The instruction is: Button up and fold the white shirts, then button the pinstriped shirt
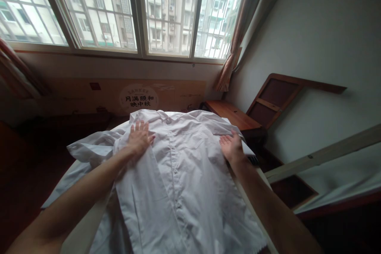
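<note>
A white button-up shirt (190,170) lies front side up over a pale round-edged table (79,166), its collar at the far end and its button line running toward me. My left hand (139,139) rests flat on the left side of the shirt's chest, fingers spread. At the shirt's right edge, near the sleeve, is my right hand (232,146), palm turned inward and fingers stretched out. Whether the right hand presses on the cloth or only hovers beside it, I cannot tell. One sleeve spreads loosely out over the table's left side.
Beyond the table, a printed cardboard panel (166,91) stands under the barred window (166,16). A wooden chair (274,95) and a low wooden stand (229,111) are at the back right. A pale wooden rail (327,152) crosses the right side. Curtains (229,63) hang by the window.
</note>
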Available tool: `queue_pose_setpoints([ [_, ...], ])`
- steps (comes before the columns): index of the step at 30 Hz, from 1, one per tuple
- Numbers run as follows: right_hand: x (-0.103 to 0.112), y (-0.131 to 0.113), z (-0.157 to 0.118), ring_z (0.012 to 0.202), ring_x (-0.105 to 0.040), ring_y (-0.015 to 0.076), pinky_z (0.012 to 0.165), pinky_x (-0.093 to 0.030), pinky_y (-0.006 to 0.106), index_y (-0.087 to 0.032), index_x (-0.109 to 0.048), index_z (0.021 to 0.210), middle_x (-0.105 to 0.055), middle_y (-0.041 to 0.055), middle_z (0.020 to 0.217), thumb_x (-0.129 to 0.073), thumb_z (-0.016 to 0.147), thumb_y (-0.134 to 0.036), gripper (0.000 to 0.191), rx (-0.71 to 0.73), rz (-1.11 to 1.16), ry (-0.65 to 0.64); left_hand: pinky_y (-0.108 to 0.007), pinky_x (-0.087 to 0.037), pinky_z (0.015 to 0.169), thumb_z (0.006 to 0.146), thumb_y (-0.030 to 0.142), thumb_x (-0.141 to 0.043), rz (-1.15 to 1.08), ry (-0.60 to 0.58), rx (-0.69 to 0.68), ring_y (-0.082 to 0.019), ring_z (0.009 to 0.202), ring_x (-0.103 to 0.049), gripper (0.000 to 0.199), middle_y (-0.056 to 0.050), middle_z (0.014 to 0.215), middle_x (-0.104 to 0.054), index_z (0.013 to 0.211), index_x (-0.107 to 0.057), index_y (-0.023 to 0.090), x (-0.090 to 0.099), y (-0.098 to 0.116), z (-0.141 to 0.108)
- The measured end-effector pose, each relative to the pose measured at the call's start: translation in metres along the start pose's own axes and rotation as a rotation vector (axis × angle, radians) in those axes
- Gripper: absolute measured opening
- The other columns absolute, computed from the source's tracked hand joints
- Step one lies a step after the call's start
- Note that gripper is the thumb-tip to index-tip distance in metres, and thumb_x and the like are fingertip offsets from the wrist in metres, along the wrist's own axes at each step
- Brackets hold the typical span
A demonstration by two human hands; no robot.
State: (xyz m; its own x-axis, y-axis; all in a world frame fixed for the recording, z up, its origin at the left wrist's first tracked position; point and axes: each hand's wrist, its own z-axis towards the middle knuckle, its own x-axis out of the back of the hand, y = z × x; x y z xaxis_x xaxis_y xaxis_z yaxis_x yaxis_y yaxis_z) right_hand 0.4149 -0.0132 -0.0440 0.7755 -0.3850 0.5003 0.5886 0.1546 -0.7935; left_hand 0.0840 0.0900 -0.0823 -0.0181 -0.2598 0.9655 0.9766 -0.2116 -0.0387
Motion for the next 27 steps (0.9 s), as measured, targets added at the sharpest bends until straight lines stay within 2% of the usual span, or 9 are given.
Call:
queue_pose_setpoints([
  [3, 0.024, 0.036, 0.058, 0.086, -0.062, 0.0198, 0.074, -0.053, 0.032, -0.016, -0.057, 0.111, -0.061, 0.0114, 0.092, -0.010, 0.091, -0.049, 0.060, -0.406, 0.190, 0.125, -0.047, -0.008, 0.112, 0.084, 0.063, -0.034, -0.122, -0.026, -0.266, -0.032, 0.140, -0.011, 0.080, -0.015, 0.151, -0.019, 0.145, -0.024, 0.013, -0.001, 0.040, -0.025],
  [6, 0.031, 0.068, 0.084, 0.090, -0.061, 0.0191, 0.074, -0.053, 0.031, -0.020, -0.050, 0.119, -0.060, 0.0097, 0.098, -0.007, 0.090, -0.048, 0.059, -0.552, 0.408, 0.284, -0.050, -0.009, 0.111, 0.082, 0.069, -0.031, -0.228, -0.198, -0.457, -0.032, 0.139, -0.015, 0.079, -0.013, 0.151, -0.021, 0.145, -0.025, 0.020, -0.013, 0.066, -0.047],
  [9, 0.038, 0.084, 0.104, 0.086, -0.062, 0.0216, 0.071, -0.053, 0.037, -0.016, -0.050, 0.117, -0.061, 0.0105, 0.091, -0.011, 0.091, -0.039, 0.053, -0.612, 0.530, 0.429, -0.054, -0.007, 0.109, 0.083, 0.068, -0.028, -0.261, -0.265, -0.535, -0.032, 0.139, -0.015, 0.073, -0.012, 0.151, -0.022, 0.143, -0.028, 0.026, -0.023, 0.071, -0.057],
  [12, 0.049, 0.080, 0.127, 0.083, -0.061, 0.0217, 0.071, -0.052, 0.039, -0.013, -0.052, 0.113, -0.061, 0.0094, 0.087, -0.022, 0.088, -0.027, 0.041, -0.624, 0.535, 0.492, -0.055, -0.005, 0.109, 0.083, 0.067, -0.030, -0.286, -0.285, -0.536, -0.032, 0.139, -0.015, 0.072, -0.011, 0.152, -0.020, 0.143, -0.029, 0.027, -0.025, 0.066, -0.056],
  [16, 0.042, 0.056, 0.124, 0.093, -0.058, 0.0178, 0.081, -0.049, 0.032, -0.017, -0.053, 0.108, -0.061, 0.0045, 0.095, -0.041, 0.084, -0.025, 0.029, -0.359, 0.467, 0.559, -0.049, -0.008, 0.112, 0.080, 0.068, -0.039, -0.514, -0.311, -0.447, -0.029, 0.139, -0.017, 0.074, -0.011, 0.151, -0.024, 0.139, -0.037, 0.024, -0.022, 0.065, -0.047],
  [18, 0.029, 0.050, 0.097, 0.095, -0.057, 0.0199, 0.084, -0.046, 0.032, -0.017, -0.058, 0.096, -0.061, 0.0046, 0.092, -0.053, 0.080, -0.030, 0.021, -0.077, 0.286, 0.390, -0.044, -0.017, 0.112, 0.083, 0.064, -0.036, -0.821, -0.272, -0.323, -0.027, 0.136, -0.027, 0.070, -0.014, 0.147, -0.032, 0.136, -0.041, 0.018, -0.018, 0.069, -0.043],
  [21, 0.009, 0.054, 0.045, 0.095, -0.056, 0.0233, 0.089, -0.043, 0.037, -0.017, -0.063, 0.080, -0.063, 0.0085, 0.089, -0.056, 0.079, -0.030, 0.015, 0.343, -0.121, -0.165, -0.045, -0.035, 0.103, 0.092, 0.048, -0.023, -1.256, -0.293, -0.098, -0.025, 0.123, -0.047, 0.058, -0.017, 0.132, -0.051, 0.132, -0.044, 0.012, -0.006, 0.079, -0.040],
  [23, 0.002, 0.061, 0.019, 0.091, -0.055, 0.0222, 0.088, -0.043, 0.038, -0.018, -0.065, 0.083, -0.062, 0.0084, 0.087, -0.050, 0.080, -0.022, 0.016, 0.477, -0.286, -0.428, -0.042, -0.043, 0.095, 0.094, 0.035, -0.013, -1.328, -0.373, 0.056, -0.023, 0.112, -0.056, 0.056, -0.017, 0.117, -0.060, 0.121, -0.053, 0.006, 0.003, 0.086, -0.041],
  [27, 0.004, 0.068, 0.009, 0.091, -0.054, 0.0194, 0.085, -0.043, 0.034, -0.018, -0.065, 0.097, -0.060, 0.0076, 0.091, -0.038, 0.072, -0.001, 0.041, 0.546, -0.427, -0.492, -0.043, -0.046, 0.091, 0.093, 0.026, -0.003, -1.311, -0.390, 0.183, -0.023, 0.110, -0.056, 0.063, -0.015, 0.104, -0.065, 0.105, -0.062, 0.007, 0.013, 0.092, -0.046],
])
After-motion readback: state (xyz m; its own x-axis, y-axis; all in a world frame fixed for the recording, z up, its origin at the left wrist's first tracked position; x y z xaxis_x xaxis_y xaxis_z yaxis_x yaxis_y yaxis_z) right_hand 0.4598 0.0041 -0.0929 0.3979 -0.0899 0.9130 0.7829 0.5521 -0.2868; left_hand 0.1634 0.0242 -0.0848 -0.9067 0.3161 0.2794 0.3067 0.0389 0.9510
